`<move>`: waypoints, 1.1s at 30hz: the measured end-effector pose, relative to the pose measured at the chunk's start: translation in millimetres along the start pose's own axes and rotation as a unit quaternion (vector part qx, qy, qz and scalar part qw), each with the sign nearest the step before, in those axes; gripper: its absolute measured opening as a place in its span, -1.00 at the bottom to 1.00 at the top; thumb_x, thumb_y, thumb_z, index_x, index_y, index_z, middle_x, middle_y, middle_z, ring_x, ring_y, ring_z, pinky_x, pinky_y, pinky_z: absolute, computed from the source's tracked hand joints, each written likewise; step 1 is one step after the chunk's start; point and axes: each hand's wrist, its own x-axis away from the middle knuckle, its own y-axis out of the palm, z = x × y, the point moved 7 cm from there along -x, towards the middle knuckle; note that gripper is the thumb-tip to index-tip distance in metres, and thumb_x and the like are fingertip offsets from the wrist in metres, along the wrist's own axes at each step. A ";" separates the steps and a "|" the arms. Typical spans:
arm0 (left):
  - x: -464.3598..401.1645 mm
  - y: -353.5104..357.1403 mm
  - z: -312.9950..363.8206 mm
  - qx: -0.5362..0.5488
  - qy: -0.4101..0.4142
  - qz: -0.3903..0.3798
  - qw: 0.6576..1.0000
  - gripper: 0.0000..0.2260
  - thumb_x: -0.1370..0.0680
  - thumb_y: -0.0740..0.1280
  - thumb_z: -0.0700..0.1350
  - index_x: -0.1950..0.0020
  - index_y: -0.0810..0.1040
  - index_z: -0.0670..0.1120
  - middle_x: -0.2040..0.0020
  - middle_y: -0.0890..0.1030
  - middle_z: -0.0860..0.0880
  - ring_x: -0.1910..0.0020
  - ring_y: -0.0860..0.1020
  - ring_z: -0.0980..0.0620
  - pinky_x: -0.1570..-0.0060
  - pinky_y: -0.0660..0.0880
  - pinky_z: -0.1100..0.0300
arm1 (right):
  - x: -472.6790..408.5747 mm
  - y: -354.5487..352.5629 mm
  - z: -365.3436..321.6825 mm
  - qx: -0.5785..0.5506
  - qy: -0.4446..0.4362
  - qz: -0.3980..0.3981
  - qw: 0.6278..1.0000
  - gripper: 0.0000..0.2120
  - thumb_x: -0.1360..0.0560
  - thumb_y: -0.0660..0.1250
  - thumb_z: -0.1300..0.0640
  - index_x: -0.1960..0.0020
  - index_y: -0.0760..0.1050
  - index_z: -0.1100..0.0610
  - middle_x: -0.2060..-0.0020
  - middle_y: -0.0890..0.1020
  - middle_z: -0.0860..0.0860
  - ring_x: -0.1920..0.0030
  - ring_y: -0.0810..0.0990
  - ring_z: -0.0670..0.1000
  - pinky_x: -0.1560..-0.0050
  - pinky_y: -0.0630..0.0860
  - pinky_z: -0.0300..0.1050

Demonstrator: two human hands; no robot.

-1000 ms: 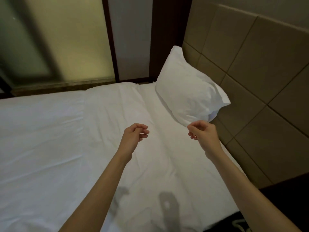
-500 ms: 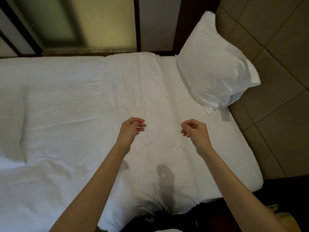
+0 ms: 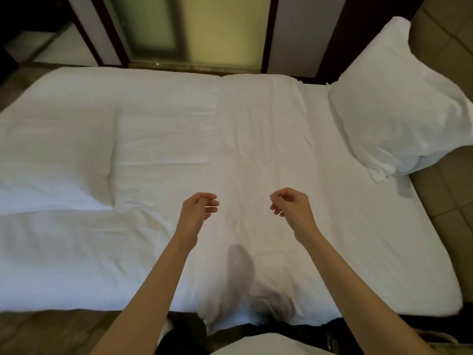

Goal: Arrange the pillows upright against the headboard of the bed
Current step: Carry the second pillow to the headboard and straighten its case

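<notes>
One white pillow (image 3: 394, 103) stands upright at the far right, leaning against the tan padded headboard (image 3: 445, 201). The bed (image 3: 158, 139) is covered in white sheets and a folded duvet. My left hand (image 3: 197, 213) and my right hand (image 3: 291, 208) hover over the middle of the bed, a hand's width apart. Both hold nothing, with fingers loosely curled and apart. The pillow lies well to the right of my right hand, not touched.
Beyond the bed's far side stand a frosted glass panel (image 3: 204, 29) and dark frames. The near edge of the mattress (image 3: 102, 303) runs along the bottom, with brown floor (image 3: 51, 331) at lower left and something white (image 3: 268, 344) below me.
The view has swung left and down, so the pillow and headboard slid to the right edge. My hands drew back from the pillow and stay empty over the bed's middle.
</notes>
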 end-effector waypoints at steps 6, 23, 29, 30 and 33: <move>-3.2 -146.2 -15.4 0.020 0.007 0.027 0.999 -0.74 -0.54 0.13 -0.25 0.13 0.60 -0.06 0.20 0.64 -0.02 0.22 0.59 0.05 0.14 0.45 0.24 | 36.1 128.1 -15.9 -0.004 -0.008 -0.018 1.000 -0.88 -0.44 0.33 0.30 0.24 0.57 0.16 0.41 0.60 0.05 0.46 0.51 -0.10 0.39 0.42 -0.30; -13.5 -370.6 -43.5 0.056 -0.041 0.118 0.991 -0.74 -0.53 0.11 -0.29 0.13 0.58 -0.10 0.22 0.61 -0.04 0.23 0.56 0.03 0.11 0.45 0.23 | 72.0 336.6 -34.4 -0.024 0.041 -0.070 0.996 -0.89 -0.44 0.34 0.31 0.21 0.59 0.17 0.40 0.62 0.03 0.43 0.53 -0.07 0.32 0.43 -0.21; -47.2 -389.8 -34.8 0.048 -0.043 0.136 0.989 -0.73 -0.52 0.12 -0.28 0.13 0.59 -0.08 0.22 0.63 -0.03 0.23 0.58 0.04 0.11 0.45 0.24 | 39.0 373.1 -45.3 -0.021 0.040 -0.098 0.994 -0.89 -0.45 0.34 0.31 0.20 0.59 0.16 0.39 0.62 0.03 0.42 0.54 -0.09 0.32 0.44 -0.24; -53.6 -393.8 -33.1 0.052 -0.042 0.143 0.987 -0.73 -0.52 0.12 -0.28 0.13 0.59 -0.08 0.22 0.63 -0.03 0.23 0.58 0.03 0.11 0.46 0.23 | 31.1 379.9 -47.4 -0.018 0.041 -0.104 0.994 -0.90 -0.45 0.34 0.31 0.20 0.59 0.17 0.38 0.62 0.03 0.41 0.54 -0.08 0.31 0.44 -0.23; -65.4 -405.2 -29.7 0.062 -0.041 0.156 0.985 -0.73 -0.53 0.12 -0.28 0.14 0.59 -0.08 0.22 0.62 -0.04 0.22 0.58 0.02 0.10 0.46 0.22 | 14.8 395.8 -52.5 -0.017 0.047 -0.115 0.992 -0.89 -0.45 0.33 0.31 0.19 0.59 0.17 0.36 0.62 0.05 0.40 0.55 -0.06 0.29 0.43 -0.22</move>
